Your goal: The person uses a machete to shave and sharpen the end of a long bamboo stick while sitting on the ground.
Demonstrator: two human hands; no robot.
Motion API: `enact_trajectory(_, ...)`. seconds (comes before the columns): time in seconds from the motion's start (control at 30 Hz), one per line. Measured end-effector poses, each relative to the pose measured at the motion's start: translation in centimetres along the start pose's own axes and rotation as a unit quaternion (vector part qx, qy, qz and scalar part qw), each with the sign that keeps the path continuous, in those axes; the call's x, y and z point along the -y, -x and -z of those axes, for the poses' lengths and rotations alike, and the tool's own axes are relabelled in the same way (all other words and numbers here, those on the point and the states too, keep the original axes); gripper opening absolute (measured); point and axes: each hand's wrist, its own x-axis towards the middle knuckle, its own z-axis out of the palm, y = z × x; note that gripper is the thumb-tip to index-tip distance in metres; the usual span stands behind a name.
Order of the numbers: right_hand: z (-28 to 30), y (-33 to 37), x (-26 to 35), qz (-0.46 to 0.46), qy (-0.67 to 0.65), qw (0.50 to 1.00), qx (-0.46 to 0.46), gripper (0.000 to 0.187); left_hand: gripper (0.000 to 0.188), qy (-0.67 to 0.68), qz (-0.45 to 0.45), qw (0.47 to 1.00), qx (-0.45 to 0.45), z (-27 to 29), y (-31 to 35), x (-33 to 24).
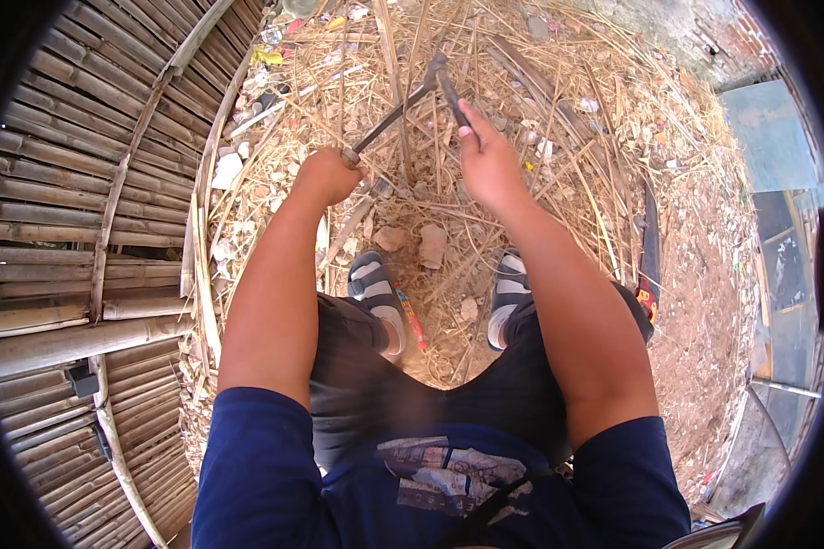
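Note:
My left hand (328, 177) is closed around the handle end of a long, narrow dark-bladed tool (386, 123), with a round collar showing beside the fist. The blade slants up and right, away from me. My right hand (494, 165) grips the dark handle of what looks like a hammer (450, 99), its thumb and a finger lying along the shaft. The hammer's head meets or overlaps the blade's far end; I cannot tell whether they touch. Both tools are over ground strewn with straw and split bamboo.
A slatted bamboo wall (73, 174) stands on the left. Between my sandalled feet lie stones (433, 245) and a thin red piece (410, 316). By my right knee is a dark blade-shaped thing (650, 240) with red and yellow at its near end. Blue-grey panels (772, 137) stand far right.

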Motion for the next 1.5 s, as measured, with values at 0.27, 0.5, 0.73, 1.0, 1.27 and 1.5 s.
enact_trajectory(0.27, 1.7, 0.0, 3.0, 0.096, -0.09, 0.989, -0.063, 0.047, 0.051, -0.005, 0.022, 1.0, -0.002, -1.2, -1.3, 0.6)
enact_trajectory(0.5, -1.5, -0.9, -2.6, 0.05, 0.009, 0.999, 0.002, 0.048, 0.053, -0.022, 0.005, 1.0, 0.015, -2.5, -2.4, 1.2)
enact_trajectory(0.73, 3.6, -2.5, 4.4, 0.062, -0.087, 0.993, -0.05, 0.047, 0.053, -0.013, 0.0, 1.0, 0.015, -3.2, -2.9, 1.6)
enact_trajectory(1.0, -0.8, -2.9, -1.2, 0.002, 0.088, 0.992, 0.09, 0.045, 0.049, -0.113, -0.025, 0.99, 0.078, -2.2, -2.2, 0.5)
enact_trajectory(1.27, 1.1, -4.0, 2.3, -0.009, -0.055, 0.997, 0.049, 0.043, 0.051, -0.087, 0.015, 0.993, 0.08, -3.7, -2.8, 1.1)
enact_trajectory(1.5, -1.3, -3.1, -2.1, 0.024, 0.0, 1.0, 0.015, 0.044, 0.044, -0.116, -0.023, 0.99, 0.077, -3.8, -2.9, 0.6)
